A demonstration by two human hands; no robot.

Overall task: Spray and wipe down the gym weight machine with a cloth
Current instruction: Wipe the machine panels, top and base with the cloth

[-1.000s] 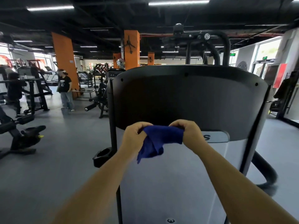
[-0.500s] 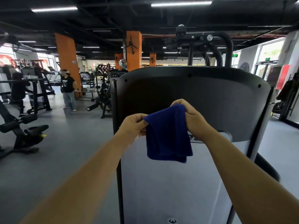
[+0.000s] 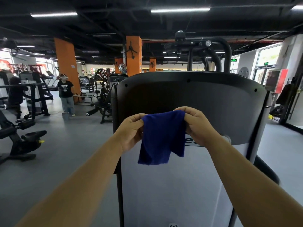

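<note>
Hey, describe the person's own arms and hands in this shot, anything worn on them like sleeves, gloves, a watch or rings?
Both forearms are bare as far as the frame shows, with no sleeves in view. The left hand and right hand wear no gloves, and no watch, wristband or ring shows. Fingernails that show look short and unpainted.

So the blue cloth point(image 3: 161, 136) goes from a scrunched wad between the fists to hanging open, top edge stretched. The left hand point(image 3: 131, 130) pinches the 9 o'clock corner, the right hand point(image 3: 196, 126) the 3 o'clock one, and they're spread further apart than before.
</note>
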